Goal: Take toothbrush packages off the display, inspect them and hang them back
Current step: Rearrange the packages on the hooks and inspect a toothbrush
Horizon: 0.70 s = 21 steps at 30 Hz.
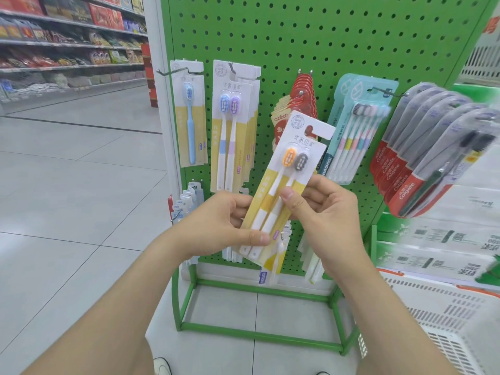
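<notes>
Holding the toothbrush package (273,185) tilted, your left hand (224,226) pinches its lower edge. Your right hand (330,212) clamps its side, pegboard (324,36) just beyond.

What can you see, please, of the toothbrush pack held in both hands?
The toothbrush pack is a white and yellow card with a clear blister over two white brushes, heads orange and grey. It tilts right, hang hole uppermost. The left hand pinches its lower part; the right hand grips its middle.
</notes>
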Each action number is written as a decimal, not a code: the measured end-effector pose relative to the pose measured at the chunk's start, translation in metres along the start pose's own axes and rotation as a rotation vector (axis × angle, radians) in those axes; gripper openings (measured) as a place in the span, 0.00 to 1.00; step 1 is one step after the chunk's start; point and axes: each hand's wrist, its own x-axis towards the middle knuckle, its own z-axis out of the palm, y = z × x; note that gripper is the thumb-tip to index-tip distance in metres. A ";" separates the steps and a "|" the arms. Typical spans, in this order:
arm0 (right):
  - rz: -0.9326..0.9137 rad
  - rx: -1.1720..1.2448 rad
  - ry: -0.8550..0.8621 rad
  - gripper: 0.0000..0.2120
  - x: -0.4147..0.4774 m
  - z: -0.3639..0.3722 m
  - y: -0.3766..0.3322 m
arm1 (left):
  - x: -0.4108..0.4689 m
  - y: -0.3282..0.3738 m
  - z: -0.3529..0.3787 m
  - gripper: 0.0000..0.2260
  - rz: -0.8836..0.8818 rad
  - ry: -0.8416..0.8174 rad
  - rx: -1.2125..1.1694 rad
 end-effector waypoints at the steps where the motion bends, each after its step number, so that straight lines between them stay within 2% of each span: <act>1: 0.005 0.012 -0.011 0.11 0.000 0.000 -0.001 | 0.000 0.000 0.000 0.19 0.005 -0.005 -0.007; 5: 0.015 -0.015 -0.074 0.12 -0.001 0.001 -0.001 | 0.001 0.000 0.000 0.19 0.019 0.033 -0.051; 11: 0.025 0.030 0.023 0.09 0.000 0.001 0.001 | 0.002 0.001 -0.002 0.15 0.045 0.184 -0.066; 15: 0.017 0.032 0.059 0.09 0.001 0.001 0.002 | 0.001 0.004 -0.004 0.14 0.045 0.132 -0.100; 19: -0.013 0.035 0.122 0.09 -0.001 0.004 -0.001 | -0.003 0.006 -0.010 0.22 0.022 0.055 -0.113; 21: -0.028 0.039 0.165 0.08 -0.002 0.005 -0.003 | -0.004 0.005 -0.011 0.23 0.017 0.063 -0.102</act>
